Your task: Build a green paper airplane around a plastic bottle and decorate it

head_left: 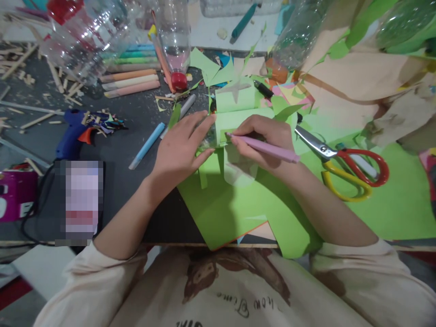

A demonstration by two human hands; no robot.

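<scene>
My right hand (264, 136) pinches a pink marker (272, 150), its tip touching a pale green paper piece (241, 118). Fingers spread, my left hand (182, 145) lies at the left edge of that paper, beside something clear and shiny, partly hidden. Below the tip hangs a rounded pale flap (240, 165) with a faint star-like shape. Bright green sheets (218, 209) lie underneath. A blue marker (147, 145) is left of my left hand, and scissors (340, 159) with red and yellow handles lie right of my right hand.
A blue glue gun (71, 131) and a blurred phone (83, 197) lie at left. Clear plastic bottles (172, 36) and several markers (132, 81) stand or lie behind. Wood sticks (20, 61) and paper scraps (289, 95) are scattered about. The table edge runs close to my body.
</scene>
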